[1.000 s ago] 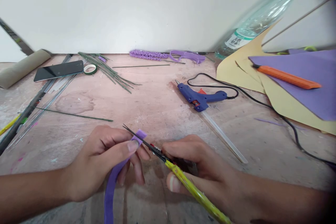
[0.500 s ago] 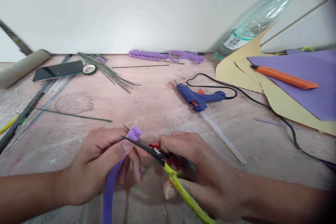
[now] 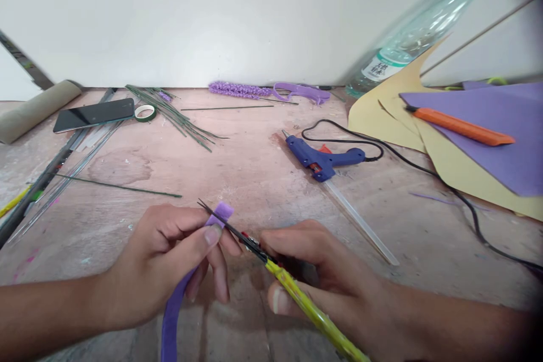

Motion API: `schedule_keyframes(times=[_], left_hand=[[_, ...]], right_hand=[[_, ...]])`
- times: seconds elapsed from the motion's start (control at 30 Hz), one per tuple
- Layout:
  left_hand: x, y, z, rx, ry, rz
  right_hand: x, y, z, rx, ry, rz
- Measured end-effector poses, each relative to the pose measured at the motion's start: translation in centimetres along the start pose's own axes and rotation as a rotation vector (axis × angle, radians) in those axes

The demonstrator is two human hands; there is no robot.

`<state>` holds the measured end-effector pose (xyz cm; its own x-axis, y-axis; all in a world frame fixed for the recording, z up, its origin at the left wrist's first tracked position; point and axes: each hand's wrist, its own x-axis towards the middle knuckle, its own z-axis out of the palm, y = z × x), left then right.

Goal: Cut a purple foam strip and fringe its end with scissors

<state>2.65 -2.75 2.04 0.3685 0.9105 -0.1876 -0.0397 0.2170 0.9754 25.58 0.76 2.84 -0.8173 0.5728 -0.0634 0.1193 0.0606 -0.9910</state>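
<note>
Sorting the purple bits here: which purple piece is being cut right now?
The purple strip pinched in the left hand, with the scissors closed across its top end. The purple sheet and the other purple pieces lie apart.

You have a purple foam strip [image 3: 178,300] pinched near its top end, at the near left of the wooden table. It is flat, narrow and long; it rises from the near edge of the view, bends slightly right, and ends in a squared tip just past your thumb. Your scissors [image 3: 271,263] come in from the near right, with yellow-green handles and thin dark blades. The blades are closed, pointing far-left, and cross the strip's top end.
</note>
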Motion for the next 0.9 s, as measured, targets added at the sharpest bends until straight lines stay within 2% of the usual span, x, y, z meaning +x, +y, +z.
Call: schedule_keyframes(times=[0.17,0.37,0.57,0.73,0.9], left_hand=[[-0.21,-0.11,-0.04,-0.042,-0.011,-0.037],[-0.33,-0.32,0.03,-0.08,-0.052,-0.074],[-0.29,-0.13,-0.07,-0.046,-0.05,-0.086],[-0.22,0.12,-0.1,-0.061,-0.128,-0.09],[-0.29,-0.04,-0.15,-0.067,-0.121,-0.101]], right_hand=[[-0.13,0.12,0.05,-0.014,0.012,0.062],[0.05,-0.11,-0.1,0.092,-0.054,0.014],[-0.18,0.58,-0.16,0.041,-0.011,0.019],[-0.04,0.58,0.07,0.069,-0.045,-0.057],[-0.11,0.26,0.0,0.09,-0.051,0.019]])
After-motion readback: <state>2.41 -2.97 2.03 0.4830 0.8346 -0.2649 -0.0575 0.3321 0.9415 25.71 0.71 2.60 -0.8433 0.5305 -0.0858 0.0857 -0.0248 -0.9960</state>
